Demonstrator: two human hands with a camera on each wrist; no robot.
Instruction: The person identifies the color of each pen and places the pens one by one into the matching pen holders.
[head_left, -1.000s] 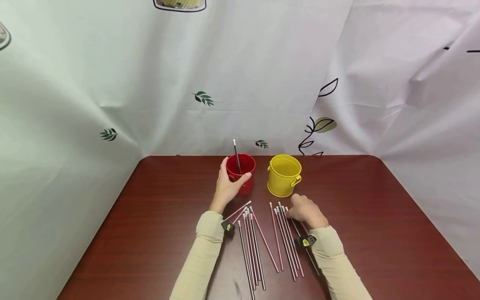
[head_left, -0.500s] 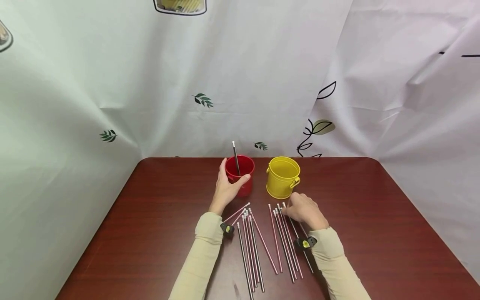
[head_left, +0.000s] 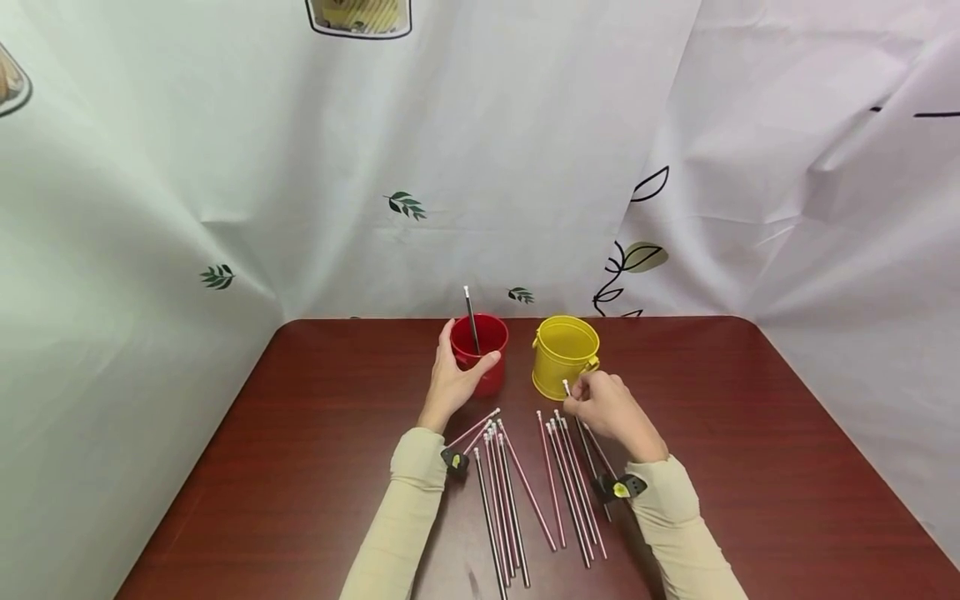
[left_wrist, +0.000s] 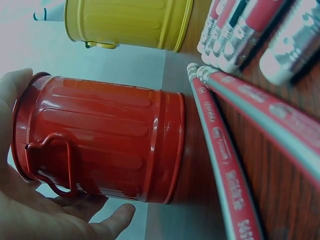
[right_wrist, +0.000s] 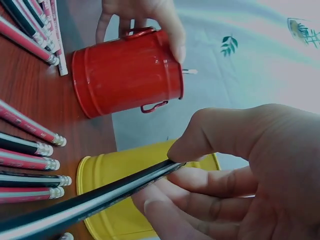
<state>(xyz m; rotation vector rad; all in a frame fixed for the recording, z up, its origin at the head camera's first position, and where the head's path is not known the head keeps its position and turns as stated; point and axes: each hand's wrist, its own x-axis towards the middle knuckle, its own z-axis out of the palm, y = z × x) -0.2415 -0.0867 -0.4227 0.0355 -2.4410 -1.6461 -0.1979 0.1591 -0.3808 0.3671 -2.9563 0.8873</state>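
My left hand (head_left: 452, 385) holds the red bucket (left_wrist: 110, 132) round its side, thumb and fingers spread about the rim. A dark pencil (head_left: 471, 310) leans in that bucket, its white eraser end sticking up. Just in front of the yellow bucket (head_left: 553, 372), my right hand (head_left: 613, 410) pinches a black pencil (right_wrist: 90, 204) with a pale stripe between thumb and fingers, near its eraser end. That pencil's eraser end is tilted up, and its shaft slants back toward me under the wrist. The yellow bucket's inside shows no pencils in the head view.
Red and black pencils lie in two loose groups, a left group (head_left: 500, 500) and a right group (head_left: 573, 492), erasers toward the buckets. Two red pencils (left_wrist: 220, 150) lie slanted close to the red bucket. A printed white cloth (head_left: 480, 150) hangs behind the brown table (head_left: 337, 400).
My right hand has moved from low over the right group and raised a black pencil's eraser end off the table. The left hand stays on the red bucket.
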